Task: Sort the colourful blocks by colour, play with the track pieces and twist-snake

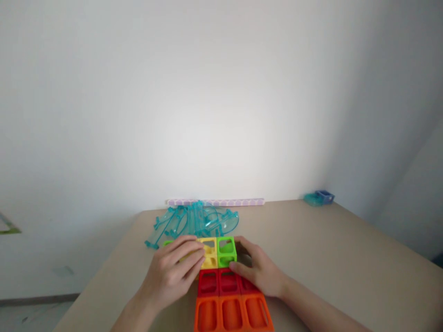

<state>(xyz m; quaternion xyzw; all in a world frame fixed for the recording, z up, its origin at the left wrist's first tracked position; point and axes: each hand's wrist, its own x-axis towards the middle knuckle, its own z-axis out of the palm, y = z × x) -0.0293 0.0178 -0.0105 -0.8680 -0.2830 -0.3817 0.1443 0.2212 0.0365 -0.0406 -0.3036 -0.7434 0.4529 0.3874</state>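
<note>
A block grid lies on the beige table (328, 258): orange hollow blocks (231, 314) nearest me, red blocks (221, 281) behind them, then a yellow block (209, 252) and a green block (226, 250) at the far row. My left hand (175, 272) lies over the left side of the far row, fingers curled onto the yellow block, with a bit of green showing beyond its fingertips. My right hand (258, 269) rests at the right side, thumb and fingers pressing the green block.
A heap of clear turquoise track pieces (194, 221) lies just behind the blocks. A pale purple patterned strip (216, 202) runs along the table's far edge by the white wall. Small blue and teal pieces (319, 198) sit at the far right corner.
</note>
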